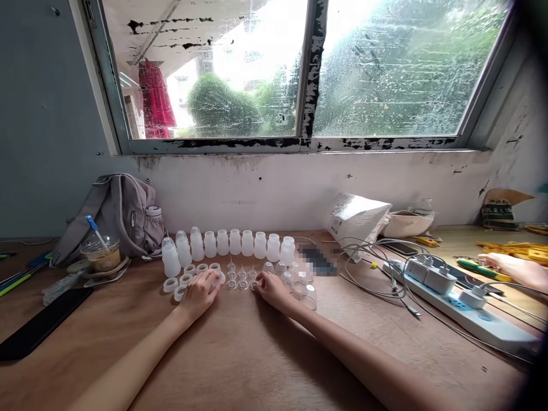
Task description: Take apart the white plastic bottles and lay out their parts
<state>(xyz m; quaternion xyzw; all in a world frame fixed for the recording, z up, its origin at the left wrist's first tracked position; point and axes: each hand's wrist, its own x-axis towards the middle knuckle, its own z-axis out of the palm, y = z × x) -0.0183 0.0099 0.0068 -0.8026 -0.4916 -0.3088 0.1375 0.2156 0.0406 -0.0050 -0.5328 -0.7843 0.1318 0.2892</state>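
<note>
Several frosted white bottles stand in a curved row on the brown table; the ones at the left end carry tops. My left hand has its fingers curled round a white ring, beside more white rings. Between my hands lie several clear nipples in rows. The fingertips of my right hand are bent down at the nipple on the right edge of that group; what they pinch, if anything, is hidden. Clear domed caps sit behind and beside my right wrist.
On the left are a grey backpack, an iced drink cup and a black flat object. A white power strip with looped cables lies right, near another person's hand. A white pouch leans at the wall.
</note>
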